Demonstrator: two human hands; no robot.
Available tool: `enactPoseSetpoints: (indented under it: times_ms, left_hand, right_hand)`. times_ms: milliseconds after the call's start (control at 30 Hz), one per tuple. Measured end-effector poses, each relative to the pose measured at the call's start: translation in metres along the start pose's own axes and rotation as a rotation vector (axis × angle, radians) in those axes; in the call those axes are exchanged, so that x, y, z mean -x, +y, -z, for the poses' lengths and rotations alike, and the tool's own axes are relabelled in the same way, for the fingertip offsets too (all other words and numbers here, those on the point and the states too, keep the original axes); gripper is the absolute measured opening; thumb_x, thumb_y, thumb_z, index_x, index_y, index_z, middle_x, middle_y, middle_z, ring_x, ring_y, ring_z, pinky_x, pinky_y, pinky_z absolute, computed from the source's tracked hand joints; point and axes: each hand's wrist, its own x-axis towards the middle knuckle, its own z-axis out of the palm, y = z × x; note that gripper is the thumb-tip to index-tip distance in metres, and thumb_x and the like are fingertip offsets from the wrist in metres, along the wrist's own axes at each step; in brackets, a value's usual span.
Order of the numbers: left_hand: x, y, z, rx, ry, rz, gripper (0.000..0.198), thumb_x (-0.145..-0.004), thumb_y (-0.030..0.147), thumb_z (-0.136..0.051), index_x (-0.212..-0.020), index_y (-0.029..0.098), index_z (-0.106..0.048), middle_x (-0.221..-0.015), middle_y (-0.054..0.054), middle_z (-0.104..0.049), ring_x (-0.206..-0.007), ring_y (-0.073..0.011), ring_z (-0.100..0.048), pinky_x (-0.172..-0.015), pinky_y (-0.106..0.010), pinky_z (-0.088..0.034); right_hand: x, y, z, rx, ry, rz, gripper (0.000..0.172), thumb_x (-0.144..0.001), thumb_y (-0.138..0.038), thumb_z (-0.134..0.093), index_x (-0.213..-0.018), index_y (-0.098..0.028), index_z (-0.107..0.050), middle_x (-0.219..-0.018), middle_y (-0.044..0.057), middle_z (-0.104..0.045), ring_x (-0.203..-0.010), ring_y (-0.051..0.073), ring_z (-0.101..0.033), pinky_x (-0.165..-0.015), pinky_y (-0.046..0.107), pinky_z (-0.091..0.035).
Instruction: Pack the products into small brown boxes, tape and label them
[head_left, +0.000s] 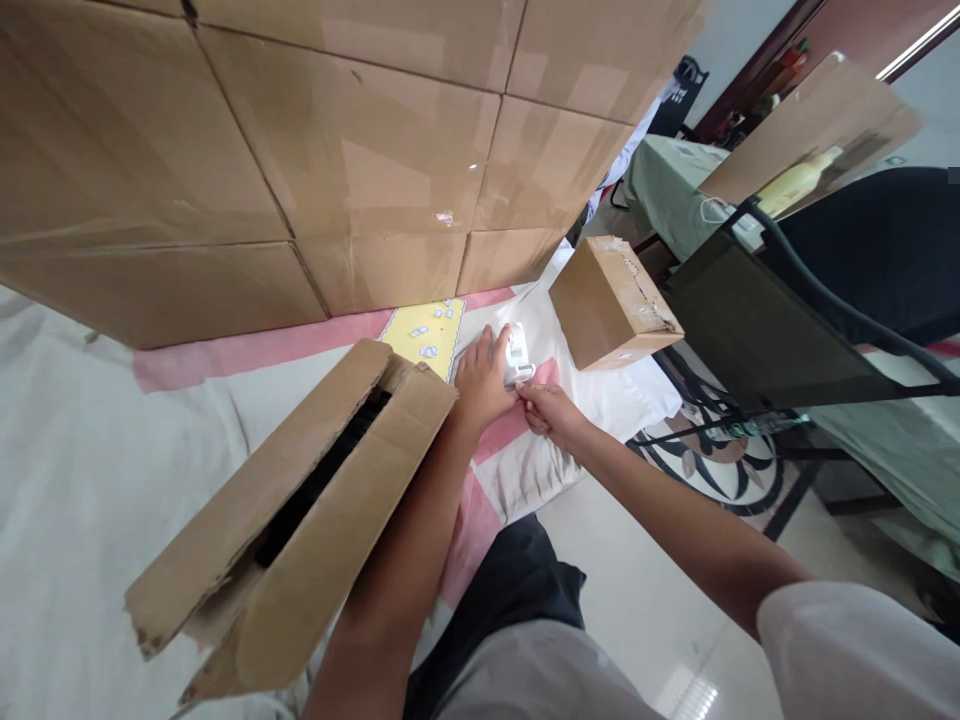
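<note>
Fingers of the left hand (482, 382) lie against a rounded white plastic tape dispenser (518, 352) on wrinkled cloth (517, 478) left of a cardboard box (641, 290), their grip unclear, while the right hand (551, 412) pinches at the dispenser's near end.
</note>
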Motion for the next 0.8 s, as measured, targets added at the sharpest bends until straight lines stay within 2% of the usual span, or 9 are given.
enactPoseSetpoints:
  times_ms: [67,133,267,533,800]
  left_hand:
    - [0.0005,0.0009,0.0018,0.042,-0.044,0.004,0.101,-0.077,0.028,-0.074,-0.164,0.018,-0.021,-0.171,-0.022,-0.024,-0.156,-0.0383,-0.030,-0.124,-0.052,-0.030]
    - [0.0005,0.0016,0.0024,0.116,-0.061,0.014,0.093,-0.081,0.028,-0.070,-0.162,0.020,-0.024,-0.170,-0.021,-0.026,-0.157,-0.0362,-0.029,-0.125,-0.051,-0.029]
    - [0.0004,0.0029,-0.0008,0.189,0.058,0.026,0.072,-0.090,0.039,-0.065,-0.155,0.022,-0.037,-0.165,-0.018,-0.037,-0.153,-0.0324,-0.037,-0.123,-0.048,-0.033]
    - [-0.0001,0.0002,-0.0025,0.156,0.087,0.003,0.068,-0.094,0.045,-0.064,-0.154,0.021,-0.040,-0.162,-0.019,-0.041,-0.152,-0.0332,-0.039,-0.122,-0.047,-0.034]
    - [-0.0022,0.0046,-0.0037,0.186,0.074,0.062,0.068,-0.093,0.042,-0.065,-0.153,0.024,-0.039,-0.163,-0.017,-0.040,-0.153,-0.0322,-0.036,-0.124,-0.049,-0.031]
  right_hand:
    - [0.0012,0.0009,-0.0008,-0.004,0.006,0.007,0.045,-0.080,-0.040,-0.074,-0.056,-0.024,-0.039,-0.033,-0.010,-0.030,-0.029,0.005,-0.023,-0.033,0.020,-0.012]
    - [0.0022,0.0020,-0.0015,-0.008,0.017,0.012,0.043,-0.078,-0.037,-0.074,-0.057,-0.024,-0.039,-0.034,-0.009,-0.032,-0.030,0.005,-0.023,-0.033,0.021,-0.012]
    - [0.0028,0.0041,-0.0035,-0.015,0.048,0.036,0.041,-0.078,-0.034,-0.072,-0.057,-0.025,-0.038,-0.034,-0.009,-0.033,-0.030,0.005,-0.023,-0.033,0.021,-0.012]
    - [0.0015,0.0034,-0.0043,-0.002,0.059,0.037,0.047,-0.076,-0.039,-0.077,-0.053,-0.025,-0.038,-0.034,-0.009,-0.032,-0.030,0.005,-0.023,-0.033,0.021,-0.012]
    - [0.0030,0.0036,-0.0054,-0.009,0.054,0.048,0.047,-0.080,-0.039,-0.077,-0.055,-0.024,-0.040,-0.034,-0.009,-0.033,-0.030,0.004,-0.022,-0.032,0.021,-0.013]
